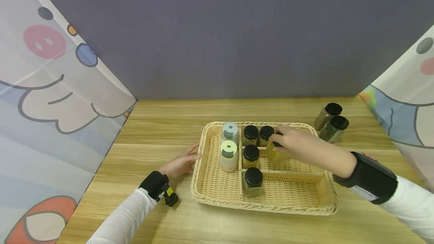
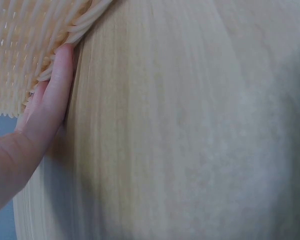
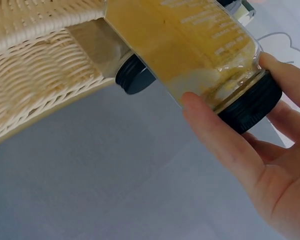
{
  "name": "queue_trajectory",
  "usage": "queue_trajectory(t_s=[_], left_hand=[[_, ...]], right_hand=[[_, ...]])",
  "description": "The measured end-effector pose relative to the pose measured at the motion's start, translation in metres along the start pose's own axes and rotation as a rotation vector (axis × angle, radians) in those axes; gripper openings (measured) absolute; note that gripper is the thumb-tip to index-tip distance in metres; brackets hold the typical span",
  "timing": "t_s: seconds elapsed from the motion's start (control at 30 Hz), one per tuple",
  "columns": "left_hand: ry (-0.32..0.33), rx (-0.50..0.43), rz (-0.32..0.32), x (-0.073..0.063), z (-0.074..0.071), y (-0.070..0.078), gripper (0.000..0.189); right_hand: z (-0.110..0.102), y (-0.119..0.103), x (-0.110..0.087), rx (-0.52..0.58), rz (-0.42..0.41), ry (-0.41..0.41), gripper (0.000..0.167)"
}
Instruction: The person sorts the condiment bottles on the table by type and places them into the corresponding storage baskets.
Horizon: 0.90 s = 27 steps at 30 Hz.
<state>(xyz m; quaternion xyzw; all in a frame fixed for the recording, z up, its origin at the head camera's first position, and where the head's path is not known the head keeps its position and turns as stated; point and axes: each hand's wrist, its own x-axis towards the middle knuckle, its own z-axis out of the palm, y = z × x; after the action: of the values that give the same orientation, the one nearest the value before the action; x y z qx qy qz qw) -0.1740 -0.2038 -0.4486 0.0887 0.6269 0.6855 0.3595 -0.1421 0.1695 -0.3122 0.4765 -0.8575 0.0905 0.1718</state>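
My right hand (image 1: 294, 143) grips a spice jar of yellow powder (image 3: 190, 45) near its black lid, thumb and fingers on either side of the neck. In the head view that jar is inside the middle right compartment of a wicker basket (image 1: 285, 210), beside another yellow jar (image 1: 251, 157). My left hand (image 1: 181, 164) rests against the basket's left outer wall, fingertips at the woven rim in the left wrist view. Two black-lidded jars (image 1: 251, 134) (image 1: 266, 134) stand in the back compartment, and one jar (image 1: 253, 182) in the front one.
In the basket's left compartment stand two pale-lidded bottles, a greyish one (image 1: 230, 132) and a yellow-green one (image 1: 228, 159). Beyond the basket's back right corner, two more jars (image 1: 328, 115) (image 1: 334, 128) stand on the wooden table (image 1: 162, 123). A grey wall rises behind; printed curtains hang at both sides.
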Motion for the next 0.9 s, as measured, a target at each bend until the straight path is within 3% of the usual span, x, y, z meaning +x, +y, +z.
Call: queue_trajectory(t_s=[0.33, 0.57, 0.9], left_hand=[[-0.001, -0.005, 0.004, 0.001, -0.002, -0.001, 0.058], [-0.002, -0.004, 0.005, 0.001, -0.002, -0.001, 0.058], [0.002, -0.007, 0.002, 0.001, -0.002, -0.002, 0.058]], right_hand=[[0.005, -0.011, 0.005, -0.055, 0.051, -0.050, 0.018], [0.010, -0.016, 0.005, -0.005, 0.102, -0.125, 0.020], [0.019, -0.017, 0.006, 0.020, 0.101, -0.140, 0.020]])
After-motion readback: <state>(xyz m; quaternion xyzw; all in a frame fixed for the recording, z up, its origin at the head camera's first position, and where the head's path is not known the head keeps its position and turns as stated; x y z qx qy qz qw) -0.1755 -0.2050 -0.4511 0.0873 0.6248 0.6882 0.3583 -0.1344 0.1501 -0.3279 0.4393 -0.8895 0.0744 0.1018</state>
